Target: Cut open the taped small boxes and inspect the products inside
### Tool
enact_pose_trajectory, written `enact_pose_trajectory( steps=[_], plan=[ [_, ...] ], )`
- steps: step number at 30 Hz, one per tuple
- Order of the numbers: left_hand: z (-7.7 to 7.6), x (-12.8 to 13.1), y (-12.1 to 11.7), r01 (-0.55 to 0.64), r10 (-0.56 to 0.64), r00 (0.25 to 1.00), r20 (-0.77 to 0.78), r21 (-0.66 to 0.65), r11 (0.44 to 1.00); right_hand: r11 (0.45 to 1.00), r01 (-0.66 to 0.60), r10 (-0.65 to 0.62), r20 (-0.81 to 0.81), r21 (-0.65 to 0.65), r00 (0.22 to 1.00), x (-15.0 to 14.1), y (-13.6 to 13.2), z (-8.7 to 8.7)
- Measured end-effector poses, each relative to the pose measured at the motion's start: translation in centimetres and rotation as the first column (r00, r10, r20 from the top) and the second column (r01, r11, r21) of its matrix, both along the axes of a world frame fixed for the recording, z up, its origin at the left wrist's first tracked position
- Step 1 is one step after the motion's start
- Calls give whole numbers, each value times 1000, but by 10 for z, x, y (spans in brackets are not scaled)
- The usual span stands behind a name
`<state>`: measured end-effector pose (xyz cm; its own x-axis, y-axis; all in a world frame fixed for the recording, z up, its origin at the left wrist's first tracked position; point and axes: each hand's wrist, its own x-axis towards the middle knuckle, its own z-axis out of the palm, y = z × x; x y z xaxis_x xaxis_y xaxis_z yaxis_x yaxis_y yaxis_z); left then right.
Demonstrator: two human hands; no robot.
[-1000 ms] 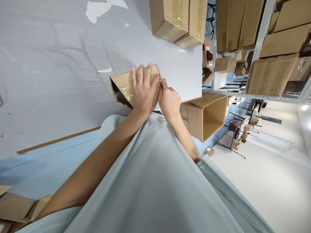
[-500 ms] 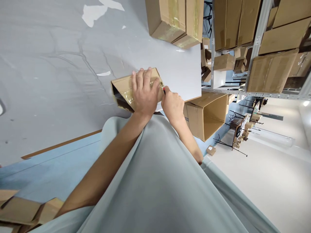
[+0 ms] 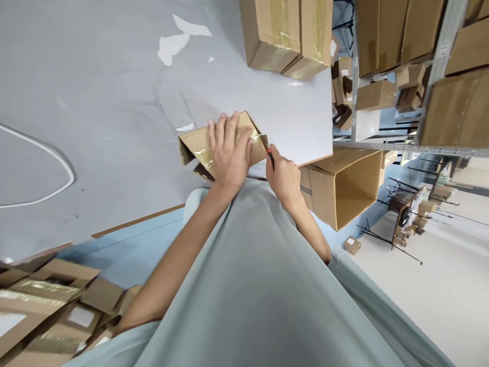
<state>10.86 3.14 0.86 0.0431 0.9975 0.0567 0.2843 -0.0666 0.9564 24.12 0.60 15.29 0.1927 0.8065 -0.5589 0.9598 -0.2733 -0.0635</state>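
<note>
A small cardboard box [image 3: 197, 136] lies on the grey table at its near edge, with clear tape across its top and its left end open. My left hand [image 3: 230, 155] rests flat on top of the box, fingers stretched out. In my right hand [image 3: 284, 176] is a red and black box cutter [image 3: 271, 157], held at the box's right end. A flap there stands up beside the cutter. The blade itself cannot be made out.
Two taped cartons [image 3: 273, 41] stand at the table's far side. A large open carton [image 3: 321, 186] is beyond the right edge. Discarded boxes [image 3: 63, 326] lie at lower left. A white cable [image 3: 57, 153] crosses the table [image 3: 114, 61]. Shelves [image 3: 431, 97] hold more boxes.
My right hand and the cutter have moved slightly right, away from the box's end, and a flap now stands out there. My left hand stays on the box. The view has shifted left.
</note>
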Motion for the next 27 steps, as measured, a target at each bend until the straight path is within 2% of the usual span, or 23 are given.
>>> enact_pose_trajectory(
  steps=[2,5,7,9,11,13,16,19,22,24,27],
  plan=[
    [-4,1,-1,-1,3,997,-81,33,999,998,-4,5,-23,69,1000,17,3,-14],
    [-1,-2,-2,-17,31,986,-162,88,996,990,10,-6,-29,139,1000,49,20,-56],
    [10,-9,-5,-26,47,975,-216,101,995,993,21,-19,-19,116,1000,69,35,-91],
    [25,-21,-15,-64,86,954,-286,87,994,998,49,-49,9,33,999,84,47,-124],
    [39,-36,-31,-151,166,915,-369,69,986,996,86,-85,22,-38,996,96,54,-153],
    [48,-52,-52,-274,272,860,-431,59,960,993,109,-109,6,-41,994,108,54,-178],
    [46,-69,-80,-439,390,804,-449,-4,899,991,130,-129,-57,17,990,123,49,-205],
    [33,-72,-96,-548,458,800,-387,-161,821,986,133,-118,-146,99,982,130,47,-215],
    [22,-64,-97,-583,517,810,-277,-287,760,980,104,-42,-333,172,942,125,51,-211],
    [19,-60,-93,-576,535,817,-214,-315,754,972,121,-3,-508,199,862,113,54,-202],
    [16,-65,-87,-583,556,812,-178,-314,750,963,177,23,-716,203,698,88,56,-180]
  ],
)
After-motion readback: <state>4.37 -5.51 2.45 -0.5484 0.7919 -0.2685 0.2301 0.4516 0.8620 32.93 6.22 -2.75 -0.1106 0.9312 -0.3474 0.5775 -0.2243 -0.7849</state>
